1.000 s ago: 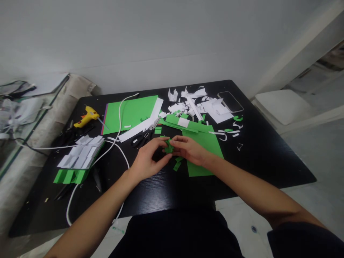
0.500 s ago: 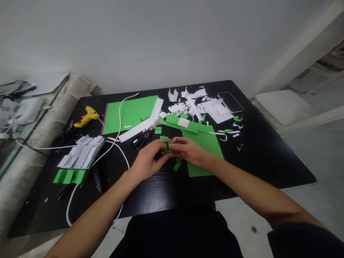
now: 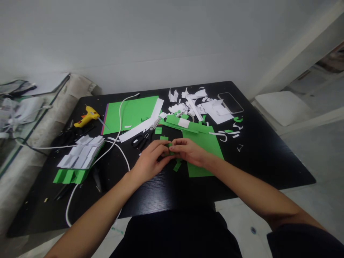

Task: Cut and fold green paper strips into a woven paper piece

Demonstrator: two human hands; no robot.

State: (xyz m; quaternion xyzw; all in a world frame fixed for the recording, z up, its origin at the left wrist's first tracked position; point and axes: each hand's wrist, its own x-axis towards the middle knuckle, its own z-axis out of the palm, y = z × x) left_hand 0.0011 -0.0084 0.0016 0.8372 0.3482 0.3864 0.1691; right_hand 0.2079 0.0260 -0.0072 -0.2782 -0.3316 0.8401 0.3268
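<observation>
Between my two hands is a small green paper piece (image 3: 170,146), mostly covered by the fingers. My left hand (image 3: 152,157) has its thumb and fingers closed on the piece from the left. From the right, my right hand (image 3: 188,149) pinches the same piece. Under my right hand and wrist lies a green paper sheet (image 3: 205,168). Small green paper scraps (image 3: 177,165) rest on the table just below the fingers. Beyond my left hand are black-handled scissors (image 3: 143,138) and a little green rectangle (image 3: 158,130).
Left on the black table (image 3: 150,199) are a yellow glue gun (image 3: 87,116), a folded white-and-green paper model (image 3: 80,154) and a looping white cable (image 3: 119,123). Green sheets (image 3: 137,107), long green strips (image 3: 185,124), white scraps (image 3: 195,102) and a phone (image 3: 230,102) lie farther back.
The fingers of both hands have shifted slightly around the green paper piece, now covering more of it. Other things on the table look unmoved.
</observation>
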